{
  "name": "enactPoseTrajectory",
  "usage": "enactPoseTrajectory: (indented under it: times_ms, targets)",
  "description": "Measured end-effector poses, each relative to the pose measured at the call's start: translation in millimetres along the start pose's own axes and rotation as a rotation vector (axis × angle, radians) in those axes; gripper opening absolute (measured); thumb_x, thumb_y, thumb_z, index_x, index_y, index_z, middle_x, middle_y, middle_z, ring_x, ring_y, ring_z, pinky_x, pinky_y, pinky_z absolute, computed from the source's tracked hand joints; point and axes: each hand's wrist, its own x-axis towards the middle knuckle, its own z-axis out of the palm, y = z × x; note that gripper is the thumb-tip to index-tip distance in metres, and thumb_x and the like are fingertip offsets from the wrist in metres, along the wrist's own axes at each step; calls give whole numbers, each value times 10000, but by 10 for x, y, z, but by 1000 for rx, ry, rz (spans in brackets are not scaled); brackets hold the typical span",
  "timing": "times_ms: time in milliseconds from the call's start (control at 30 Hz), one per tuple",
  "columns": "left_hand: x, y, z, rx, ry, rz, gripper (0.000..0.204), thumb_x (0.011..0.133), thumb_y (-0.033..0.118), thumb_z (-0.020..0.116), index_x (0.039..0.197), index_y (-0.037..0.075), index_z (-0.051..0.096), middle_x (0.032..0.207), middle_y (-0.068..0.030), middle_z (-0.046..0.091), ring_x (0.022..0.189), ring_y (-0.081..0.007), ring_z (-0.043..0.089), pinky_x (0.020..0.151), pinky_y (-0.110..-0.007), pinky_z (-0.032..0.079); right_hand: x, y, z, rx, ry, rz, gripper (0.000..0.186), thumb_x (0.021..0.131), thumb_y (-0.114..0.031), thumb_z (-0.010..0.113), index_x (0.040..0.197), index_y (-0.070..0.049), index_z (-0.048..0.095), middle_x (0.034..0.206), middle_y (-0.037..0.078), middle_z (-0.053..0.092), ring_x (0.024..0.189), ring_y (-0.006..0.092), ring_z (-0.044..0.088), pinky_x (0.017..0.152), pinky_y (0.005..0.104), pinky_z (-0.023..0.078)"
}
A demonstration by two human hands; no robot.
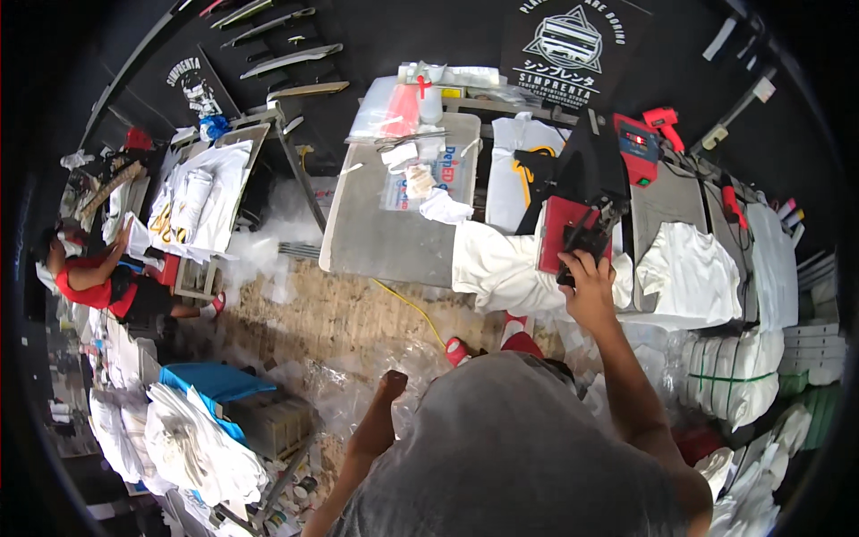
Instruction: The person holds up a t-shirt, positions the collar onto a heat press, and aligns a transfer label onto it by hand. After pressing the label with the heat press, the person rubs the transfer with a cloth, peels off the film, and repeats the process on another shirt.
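Helper: a person in a red top [89, 288] is bending over white shirts at 9 o'clock, far from everything else.
Shirt pile: folded white shirts [192, 443] are lying by a blue box at 7 o'clock.
Left hand: the left hand [390, 387] is hanging at 6 o'clock, curled into a fist and holding nothing.
Grey table: the grey table [385, 237] is sitting at 12 o'clock, with small papers at its far end.
Right hand: the right hand [586, 285] is closing tight around the black handle [577, 243].
Press: the red and black heat press [586, 183] is standing at 1 o'clock, with a white shirt [501, 264] lying under it.
Stack: more white shirts [689, 273] are resting at 3 o'clock.
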Motion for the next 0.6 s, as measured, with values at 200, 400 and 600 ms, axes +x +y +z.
enactPoseTrajectory:
  times_ms: [200,400,600]
  targets:
    - [601,677,-487,-749,156,-588,202,777,202,782,925,94,698,808,-100,726,800,-269,734,715,-407,605,-113,124,-21,-40,21,24,665,712,-100,805,1337,-210,607,1321,45,556,1114,342,490,934,492,366]
    - [535,964,-699,-750,168,-471,343,890,350,649,980,22,699,763,-123,740,682,-245,750,713,-383,602,-80,26,-78,-8,23,24,668,706,-104,815,1330,-218,606,1325,52,558,1133,345,499,971,484,373]
    - [332,878,-465,-712,82,-491,329,866,339,671,924,20,726,844,-164,756,746,-272,755,756,-392,598,-115,91,-70,-13,24,39,638,736,-129,793,1339,-228,612,1333,28,562,1140,340,485,971,496,364]
